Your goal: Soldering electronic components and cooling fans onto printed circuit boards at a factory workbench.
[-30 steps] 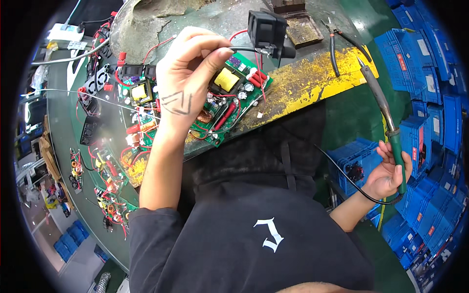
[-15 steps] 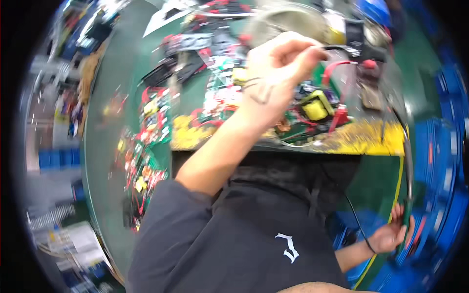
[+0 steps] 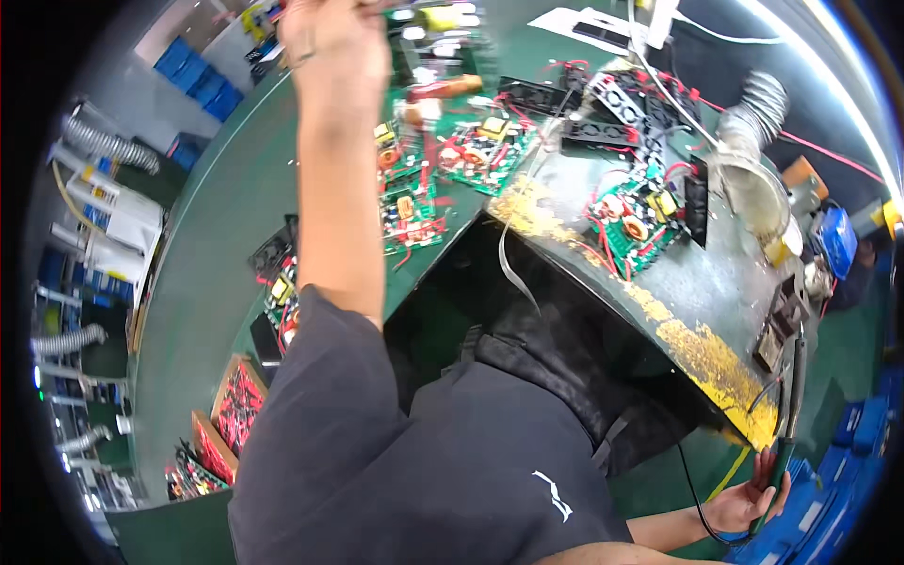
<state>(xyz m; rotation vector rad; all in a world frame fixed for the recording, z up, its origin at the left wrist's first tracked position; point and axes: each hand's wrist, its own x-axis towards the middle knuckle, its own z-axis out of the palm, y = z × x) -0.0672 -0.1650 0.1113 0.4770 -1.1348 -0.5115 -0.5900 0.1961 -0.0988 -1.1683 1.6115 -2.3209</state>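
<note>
The right hand (image 3: 739,508) is low on the right side, and its grip is closed around the green handle of a soldering iron (image 3: 782,458). The iron points up, and its thin metal end is next to the corner of the bench (image 3: 697,282), near a small brown metal box (image 3: 780,320). A black cord hangs in a loop by that hand.

The left hand (image 3: 334,28) is far up at the top edge. It is blurry and partly cut off, just beside a smeared circuit board (image 3: 433,47) in the view. I cannot tell if its grip is wide, narrow or holding something.

More green boards (image 3: 485,151) lie below it, with red wires and yellow parts. Another green board (image 3: 633,226) sits on the gray top, with a black fan (image 3: 696,202) standing beside it. Near these is a pile of fans (image 3: 617,104).
</note>
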